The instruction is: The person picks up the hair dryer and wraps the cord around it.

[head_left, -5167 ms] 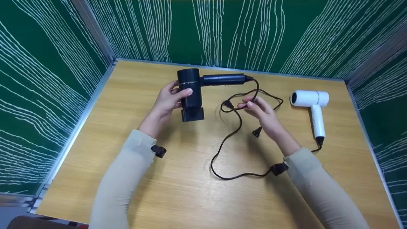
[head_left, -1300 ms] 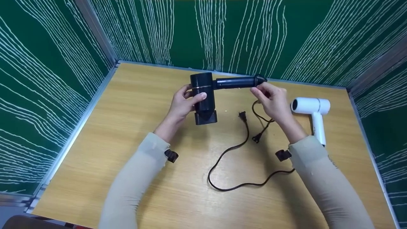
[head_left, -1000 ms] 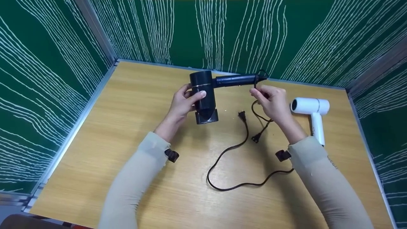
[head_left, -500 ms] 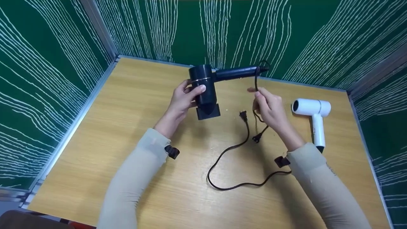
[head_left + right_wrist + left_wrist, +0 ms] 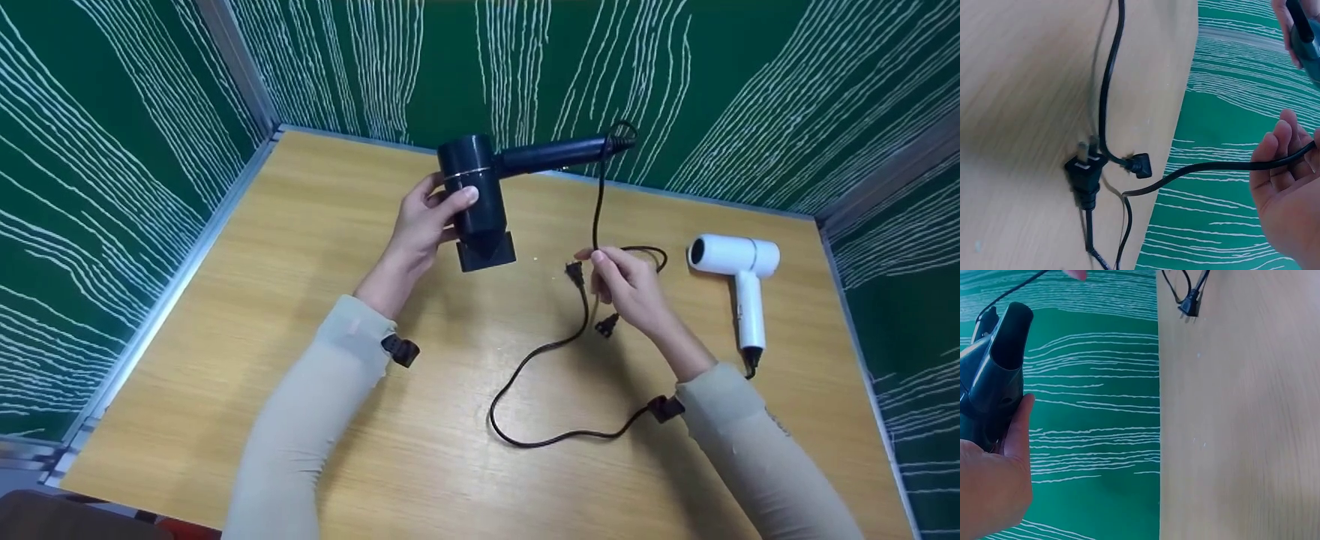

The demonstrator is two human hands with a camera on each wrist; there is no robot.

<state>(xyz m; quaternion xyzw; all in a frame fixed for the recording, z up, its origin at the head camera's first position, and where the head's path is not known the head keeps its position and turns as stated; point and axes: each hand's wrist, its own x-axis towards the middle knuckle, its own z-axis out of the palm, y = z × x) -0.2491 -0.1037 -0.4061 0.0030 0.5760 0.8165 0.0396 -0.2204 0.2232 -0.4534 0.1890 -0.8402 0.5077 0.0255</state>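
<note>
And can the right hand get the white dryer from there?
Probably yes. Only a loop of cord and bare table show between the right hand and the white dryer. But the hand is pinching the cord, so it might need to let go first.

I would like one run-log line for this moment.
left grip: holds black hair dryer; right grip: holds its cord; white hair dryer: on table
</note>
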